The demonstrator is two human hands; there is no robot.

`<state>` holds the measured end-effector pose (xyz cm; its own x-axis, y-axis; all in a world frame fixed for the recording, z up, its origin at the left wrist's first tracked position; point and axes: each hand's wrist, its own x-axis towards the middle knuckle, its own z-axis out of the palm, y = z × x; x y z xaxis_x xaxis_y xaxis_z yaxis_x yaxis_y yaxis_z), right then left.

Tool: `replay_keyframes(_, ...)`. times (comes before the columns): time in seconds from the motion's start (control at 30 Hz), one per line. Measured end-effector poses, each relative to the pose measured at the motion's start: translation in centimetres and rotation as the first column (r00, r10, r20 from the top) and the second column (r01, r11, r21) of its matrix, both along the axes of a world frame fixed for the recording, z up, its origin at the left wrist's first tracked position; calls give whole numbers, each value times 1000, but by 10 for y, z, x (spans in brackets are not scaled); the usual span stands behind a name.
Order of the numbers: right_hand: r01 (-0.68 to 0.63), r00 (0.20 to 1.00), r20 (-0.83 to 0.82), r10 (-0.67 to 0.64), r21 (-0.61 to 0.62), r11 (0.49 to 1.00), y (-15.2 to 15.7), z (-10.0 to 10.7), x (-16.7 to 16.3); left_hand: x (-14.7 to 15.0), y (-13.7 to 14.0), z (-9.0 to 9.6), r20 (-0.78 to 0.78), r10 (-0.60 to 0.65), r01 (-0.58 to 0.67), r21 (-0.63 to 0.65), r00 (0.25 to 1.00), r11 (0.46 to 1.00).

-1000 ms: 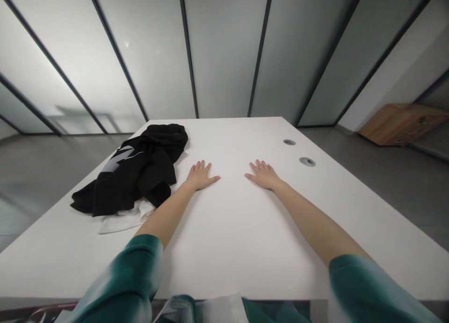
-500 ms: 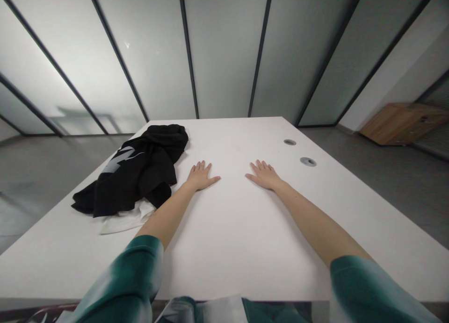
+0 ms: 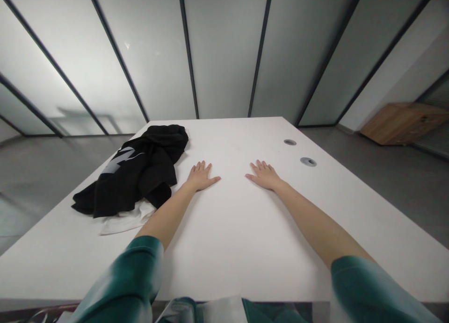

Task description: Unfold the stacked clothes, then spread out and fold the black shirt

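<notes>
My left hand (image 3: 200,176) lies flat, palm down, on the white table (image 3: 231,229), fingers spread and holding nothing. My right hand (image 3: 264,174) rests the same way a little to the right, also empty. A crumpled black garment (image 3: 135,171) with a grey print lies just left of my left hand, apart from it. A white cloth (image 3: 124,220) pokes out from under the garment's near edge.
Two round cable grommets (image 3: 307,161) sit in the tabletop at the right, beyond my right hand. Frosted glass partitions (image 3: 220,52) stand behind the table. A wooden cabinet (image 3: 400,122) is on the floor at the far right.
</notes>
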<state>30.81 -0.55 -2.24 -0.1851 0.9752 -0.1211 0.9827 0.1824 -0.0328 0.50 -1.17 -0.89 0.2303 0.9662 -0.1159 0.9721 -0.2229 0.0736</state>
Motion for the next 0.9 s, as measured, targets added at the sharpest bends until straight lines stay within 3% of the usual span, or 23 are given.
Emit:
replay_keyframes(0.57, 7, 1000, -29, -7, 2, 1000, -2, 3, -1, 0, 0, 1, 8, 6, -6, 3, 1000, 1000)
replay_keyframes(0.9, -7, 999, -48, 12, 91, 996, -9, 11, -1, -3, 1, 0, 28, 6, -8, 48, 1000, 999)
